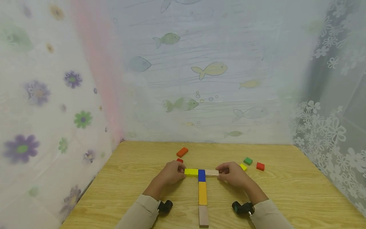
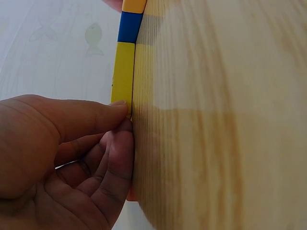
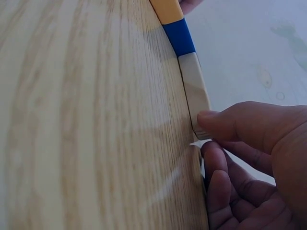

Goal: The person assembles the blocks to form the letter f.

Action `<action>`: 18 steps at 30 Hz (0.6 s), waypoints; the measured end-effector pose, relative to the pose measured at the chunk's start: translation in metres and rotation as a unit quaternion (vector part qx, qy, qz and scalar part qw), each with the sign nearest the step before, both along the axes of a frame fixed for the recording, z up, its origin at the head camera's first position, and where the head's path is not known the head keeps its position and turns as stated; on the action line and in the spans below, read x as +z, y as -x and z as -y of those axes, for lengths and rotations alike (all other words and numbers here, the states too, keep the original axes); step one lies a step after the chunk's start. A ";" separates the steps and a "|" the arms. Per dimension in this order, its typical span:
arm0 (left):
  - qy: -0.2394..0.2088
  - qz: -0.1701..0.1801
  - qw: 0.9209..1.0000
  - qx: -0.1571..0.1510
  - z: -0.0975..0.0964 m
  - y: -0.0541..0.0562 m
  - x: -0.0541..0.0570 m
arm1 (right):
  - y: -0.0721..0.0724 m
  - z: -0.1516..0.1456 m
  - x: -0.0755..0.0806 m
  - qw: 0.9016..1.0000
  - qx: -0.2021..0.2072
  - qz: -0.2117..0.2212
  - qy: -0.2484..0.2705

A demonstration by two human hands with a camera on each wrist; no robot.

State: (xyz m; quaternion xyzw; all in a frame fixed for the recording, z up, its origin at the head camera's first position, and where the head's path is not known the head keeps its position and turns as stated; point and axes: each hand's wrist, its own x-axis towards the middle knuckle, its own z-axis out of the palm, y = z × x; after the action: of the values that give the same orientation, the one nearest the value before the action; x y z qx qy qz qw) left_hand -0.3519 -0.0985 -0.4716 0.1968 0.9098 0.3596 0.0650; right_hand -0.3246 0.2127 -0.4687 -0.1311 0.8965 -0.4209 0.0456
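Note:
Wooden blocks lie on the table in a T shape. A blue block [image 1: 201, 175] is at the junction, with an orange-yellow block [image 1: 202, 193] and a pale wooden block [image 1: 203, 216] in line below it. My left hand [image 1: 172, 173] pinches the outer end of a yellow block [image 1: 191, 172], which lies against the blue block's left side. On the other side, my right hand [image 1: 233, 175] holds the outer end of a plain wooden block [image 1: 212, 173] between thumb and fingers. In the right wrist view its thumb presses that wooden block [image 3: 195, 93]; the fingertips behind are partly hidden.
Behind my left hand lie an orange block [image 1: 182, 152] and a partly covered red block [image 1: 179, 160]. Beyond the right hand are a yellow block [image 1: 243, 167], a green block [image 1: 248, 161] and a red block [image 1: 260, 166]. Printed curtains [image 1: 211, 105] border the wooden table [image 1: 137, 159].

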 end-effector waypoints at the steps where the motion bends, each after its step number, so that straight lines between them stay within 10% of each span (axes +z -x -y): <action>1: 0.000 0.000 1.000 0.001 0.000 0.000 0.000 | 0.000 0.000 0.000 1.000 0.000 0.000 0.000; 18: 0.004 0.005 1.000 0.006 -0.001 0.000 0.002 | 0.004 -0.001 -0.003 1.000 -0.007 0.005 0.004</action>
State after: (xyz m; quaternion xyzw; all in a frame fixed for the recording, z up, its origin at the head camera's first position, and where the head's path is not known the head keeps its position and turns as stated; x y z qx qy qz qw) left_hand -0.3521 -0.0971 -0.4700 0.1890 0.9123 0.3568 0.0678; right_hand -0.3288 0.2137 -0.4718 -0.1225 0.8956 -0.4251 0.0465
